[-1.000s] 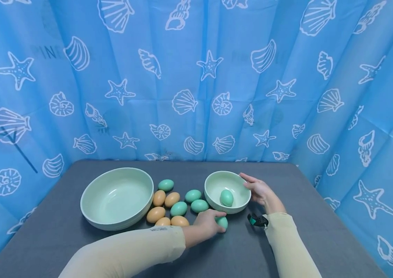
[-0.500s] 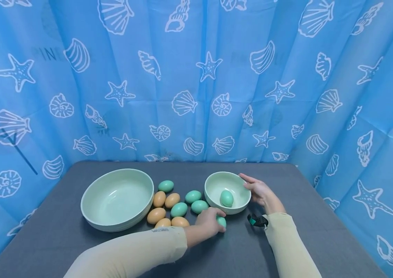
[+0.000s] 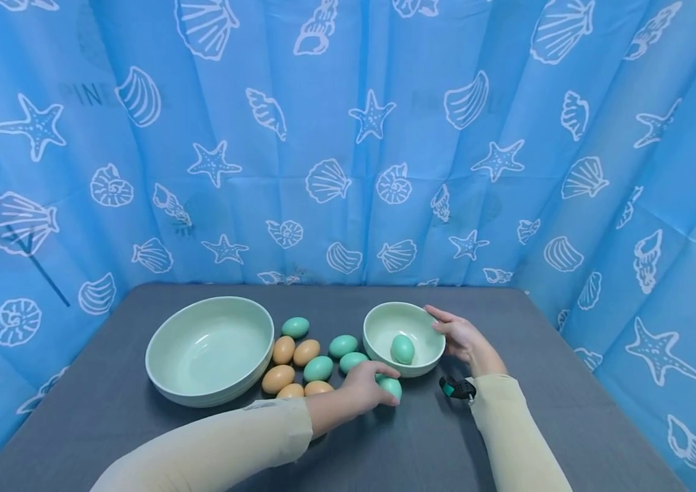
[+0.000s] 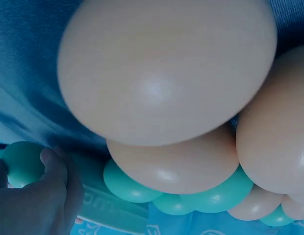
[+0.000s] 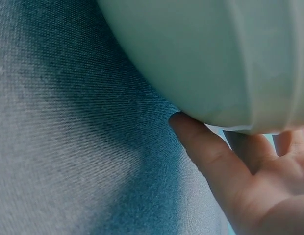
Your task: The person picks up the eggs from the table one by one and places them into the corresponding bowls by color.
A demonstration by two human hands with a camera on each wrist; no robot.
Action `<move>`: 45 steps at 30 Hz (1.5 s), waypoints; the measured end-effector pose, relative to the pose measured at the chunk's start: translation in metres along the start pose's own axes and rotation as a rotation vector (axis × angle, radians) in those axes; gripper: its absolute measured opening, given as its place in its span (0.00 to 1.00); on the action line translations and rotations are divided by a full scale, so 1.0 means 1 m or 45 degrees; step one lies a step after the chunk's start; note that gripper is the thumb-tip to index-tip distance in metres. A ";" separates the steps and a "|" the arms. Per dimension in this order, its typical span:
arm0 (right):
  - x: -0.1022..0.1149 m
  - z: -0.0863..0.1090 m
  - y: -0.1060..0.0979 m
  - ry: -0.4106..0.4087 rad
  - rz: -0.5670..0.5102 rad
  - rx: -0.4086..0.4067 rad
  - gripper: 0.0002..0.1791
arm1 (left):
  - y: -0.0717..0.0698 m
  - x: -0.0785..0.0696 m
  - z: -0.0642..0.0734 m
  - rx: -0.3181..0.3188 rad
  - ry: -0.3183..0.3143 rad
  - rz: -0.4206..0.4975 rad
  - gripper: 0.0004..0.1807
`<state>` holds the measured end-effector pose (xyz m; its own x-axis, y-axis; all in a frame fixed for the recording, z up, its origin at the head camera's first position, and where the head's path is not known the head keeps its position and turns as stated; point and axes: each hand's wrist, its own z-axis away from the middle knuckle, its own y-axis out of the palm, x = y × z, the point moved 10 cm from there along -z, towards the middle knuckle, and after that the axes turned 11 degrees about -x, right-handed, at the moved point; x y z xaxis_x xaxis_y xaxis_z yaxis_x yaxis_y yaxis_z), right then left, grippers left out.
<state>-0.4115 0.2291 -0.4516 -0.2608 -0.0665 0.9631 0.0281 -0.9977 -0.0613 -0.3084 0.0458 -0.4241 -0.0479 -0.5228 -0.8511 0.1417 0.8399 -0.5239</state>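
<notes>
My left hand (image 3: 362, 391) pinches a green egg (image 3: 390, 388) between thumb and fingers, just in front of the small bowl (image 3: 379, 326). In the left wrist view, that green egg (image 4: 23, 164) shows between the fingertips at lower left. The small pale-green bowl has one green egg (image 3: 403, 349) lying inside it. My right hand (image 3: 467, 342) rests on the bowl's right side at the rim. In the right wrist view, fairly straight fingers (image 5: 206, 147) touch the bowl's outer wall (image 5: 191, 63); the rim is out of view there.
A large pale-green bowl (image 3: 209, 352) stands at the left. Several orange eggs (image 3: 278, 378) and several green eggs (image 3: 318, 369) lie between the bowls, some partly behind the left forearm. A blue shell-patterned curtain (image 3: 348, 171) hangs behind the grey-covered table (image 3: 545, 383).
My left hand has shifted slightly left with the green egg, and more of the egg shows. My right hand and the small bowl have stayed in place.
</notes>
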 end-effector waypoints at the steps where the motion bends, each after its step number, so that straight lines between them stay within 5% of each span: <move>1: 0.000 0.000 0.000 0.002 0.000 -0.004 0.31 | -0.001 -0.001 0.001 0.003 0.001 0.011 0.21; 15: 0.002 0.003 -0.001 -0.013 0.005 -0.015 0.30 | -0.024 -0.017 0.002 -0.013 0.042 0.202 0.21; 27: 0.000 0.000 -0.003 0.017 0.005 -0.026 0.31 | -0.035 -0.027 -0.020 -0.053 0.039 0.342 0.21; 34: 0.000 0.000 -0.003 0.021 0.008 -0.031 0.30 | -0.034 -0.028 -0.032 -0.062 0.061 0.315 0.21; 45: 0.000 0.001 -0.001 0.032 -0.015 -0.030 0.30 | -0.017 -0.041 -0.051 -0.042 0.270 0.144 0.21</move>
<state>-0.4109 0.2300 -0.4510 -0.2849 -0.0548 0.9570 0.0024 -0.9984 -0.0565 -0.3594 0.0603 -0.3816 -0.2409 -0.3854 -0.8907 0.1257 0.8976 -0.4224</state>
